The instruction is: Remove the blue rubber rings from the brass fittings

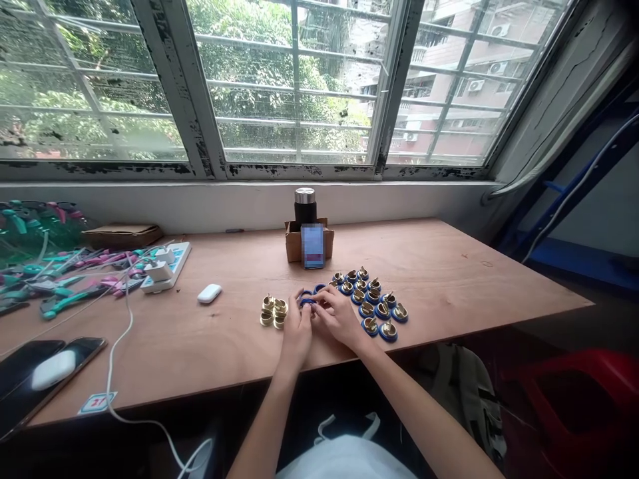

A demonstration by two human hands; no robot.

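Forearms [268, 412], hands [339, 316] (blue ring [307, 301] between)

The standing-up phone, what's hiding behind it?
A cardboard box is behind the phone, and a black bottle pokes up above it. The bottle's bottom is covered, so I can't tell whether it's inside the box. The box's middle is hidden too.

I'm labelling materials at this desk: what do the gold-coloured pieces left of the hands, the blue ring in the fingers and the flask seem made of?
Gold-coloured pieces: probably metal, or metal-plated; bright, glossy highlights.
Blue ring: perhaps plastic, by its even colour; too small to be sure.
Flask: silvery, shiny cap, likely steel; dark body, coated metal or plastic.
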